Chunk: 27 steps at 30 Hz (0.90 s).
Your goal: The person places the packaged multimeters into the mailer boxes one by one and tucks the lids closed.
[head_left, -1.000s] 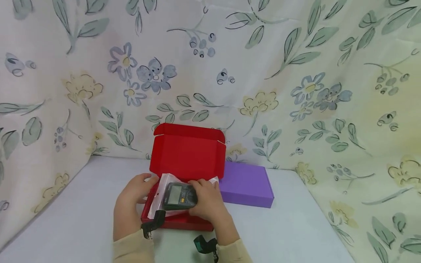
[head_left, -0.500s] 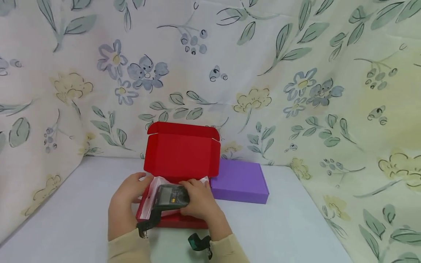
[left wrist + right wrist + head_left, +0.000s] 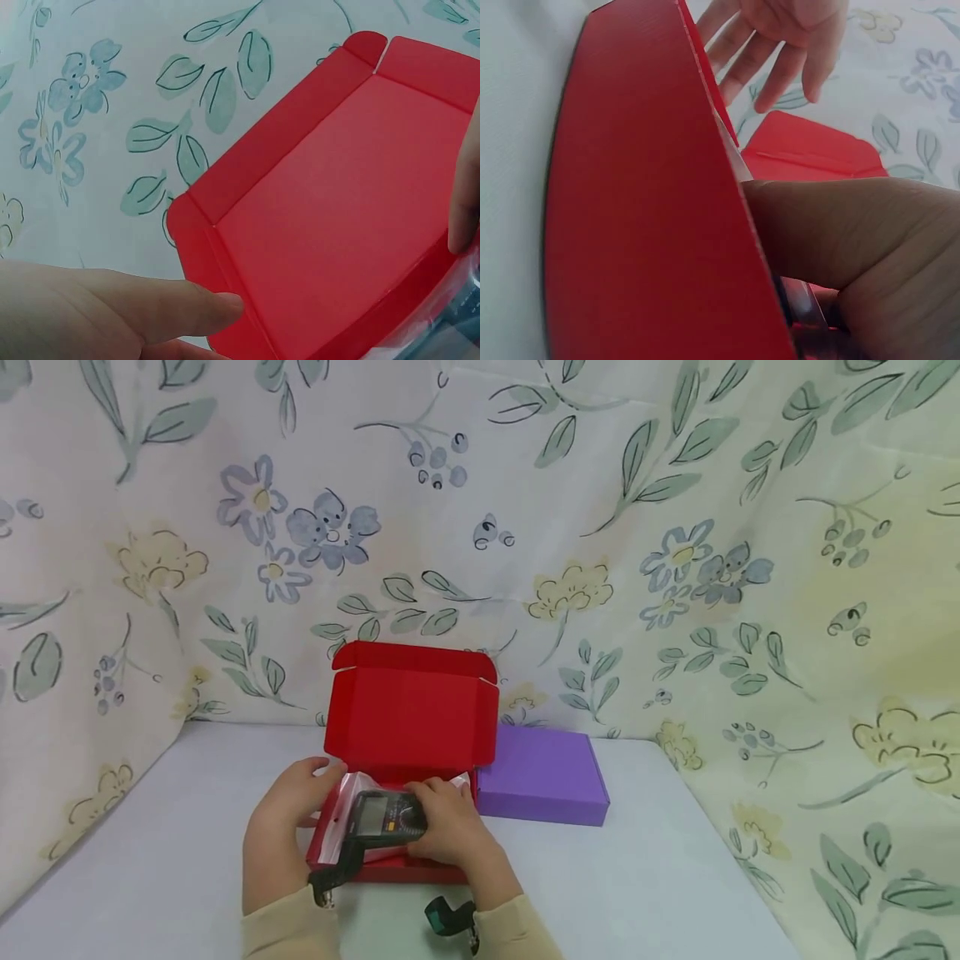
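Observation:
A dark multimeter with a grey display lies in the tray of a red box, whose lid stands up at the back. My right hand grips the multimeter's right end; in the right wrist view its thumb reaches over the box wall. Clear plastic wrapping shows under and beside the multimeter. At the box's left side is my left hand, its fingers spread and holding nothing. In the left wrist view a left finger lies in front of the red side flap.
Behind the right hand, a closed purple box stands against the red box's right side. All of this is on a white table. A floral cloth hangs behind it.
The head view has shifted, so everything appears further left. Relative to the red box, the multimeter in my right hand sits slightly lower. My left hand stays by the box's left side.

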{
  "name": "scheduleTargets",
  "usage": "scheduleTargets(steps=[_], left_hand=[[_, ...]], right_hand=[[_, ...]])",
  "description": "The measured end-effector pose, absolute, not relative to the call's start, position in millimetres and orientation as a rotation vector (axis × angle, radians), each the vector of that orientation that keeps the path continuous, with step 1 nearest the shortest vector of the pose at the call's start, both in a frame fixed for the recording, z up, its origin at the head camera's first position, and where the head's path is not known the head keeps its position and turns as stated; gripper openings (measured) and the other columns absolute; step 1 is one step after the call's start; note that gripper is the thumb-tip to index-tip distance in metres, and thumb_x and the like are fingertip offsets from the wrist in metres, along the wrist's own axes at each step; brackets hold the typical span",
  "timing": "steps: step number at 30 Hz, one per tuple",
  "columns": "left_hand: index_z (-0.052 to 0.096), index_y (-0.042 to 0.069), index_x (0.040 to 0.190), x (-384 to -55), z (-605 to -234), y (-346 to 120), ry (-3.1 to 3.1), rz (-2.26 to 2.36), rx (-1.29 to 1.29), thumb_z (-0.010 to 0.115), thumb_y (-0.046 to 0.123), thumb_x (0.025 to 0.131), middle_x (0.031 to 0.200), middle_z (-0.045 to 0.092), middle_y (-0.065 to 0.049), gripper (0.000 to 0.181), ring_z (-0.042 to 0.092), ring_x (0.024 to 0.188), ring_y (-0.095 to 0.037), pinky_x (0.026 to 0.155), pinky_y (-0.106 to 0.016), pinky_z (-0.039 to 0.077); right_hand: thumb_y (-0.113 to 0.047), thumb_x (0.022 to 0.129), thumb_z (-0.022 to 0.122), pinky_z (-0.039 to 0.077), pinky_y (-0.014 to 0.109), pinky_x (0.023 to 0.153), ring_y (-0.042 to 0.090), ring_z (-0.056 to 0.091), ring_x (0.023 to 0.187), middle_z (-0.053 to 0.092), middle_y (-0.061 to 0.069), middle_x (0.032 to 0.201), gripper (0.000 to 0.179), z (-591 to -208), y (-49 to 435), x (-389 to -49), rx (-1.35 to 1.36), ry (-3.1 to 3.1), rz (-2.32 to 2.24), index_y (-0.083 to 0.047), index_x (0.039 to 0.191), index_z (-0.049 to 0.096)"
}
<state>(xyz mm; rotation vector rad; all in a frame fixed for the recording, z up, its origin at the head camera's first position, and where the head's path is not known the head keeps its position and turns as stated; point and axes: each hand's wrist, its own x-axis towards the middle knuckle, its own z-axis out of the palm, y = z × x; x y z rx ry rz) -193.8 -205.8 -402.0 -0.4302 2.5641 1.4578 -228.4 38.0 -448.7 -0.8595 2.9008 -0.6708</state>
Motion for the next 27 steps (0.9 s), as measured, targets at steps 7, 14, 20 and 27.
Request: scheduleTargets(steps=[7,14,20,27], left_hand=[[0.027,-0.005,0.156,-195,-401,-206,2.609,1.402,-0.394,0.055,0.05,0.101,0.148,0.037,-0.037,0.083,0.046,0.127,-0.055,0.086,-0.057,0.058],[0.022,-0.005,0.158,-196,-400,-207,2.66,1.352,-0.418,0.055,0.05,0.1,0.15,0.035,-0.037,0.087,0.041,0.132,-0.057,0.095,-0.069,0.048],[0.011,-0.005,0.16,-199,-401,-206,2.732,1.406,-0.453,0.059,0.044,0.099,0.158,0.024,-0.037,0.092,0.029,0.139,-0.06,0.1,-0.073,0.041],[0.006,-0.002,0.162,-204,-402,-205,2.783,1.507,-0.487,0.06,0.04,0.099,0.161,0.018,-0.035,0.093,0.023,0.142,-0.061,0.101,-0.075,0.038]], right_hand=[[-0.029,0.067,0.094,0.021,0.062,0.12,0.018,0.048,0.131,0.057,-0.004,0.135,0.09,-454,37,-230,-0.847,2.881,-0.686,-0.027,0.147,0.054],[-0.029,0.067,0.094,0.023,0.062,0.119,0.019,0.05,0.129,0.059,-0.004,0.134,0.088,-457,37,-230,-0.854,2.872,-0.667,-0.026,0.146,0.054],[-0.033,0.068,0.094,0.024,0.063,0.118,0.021,0.048,0.133,0.057,-0.002,0.138,0.09,-452,37,-228,-0.857,2.87,-0.639,-0.026,0.148,0.054],[-0.053,0.08,0.083,0.051,0.05,0.102,0.017,0.053,0.128,0.055,-0.005,0.143,0.082,-432,46,-225,-0.808,2.862,-0.903,-0.024,0.15,0.053]])
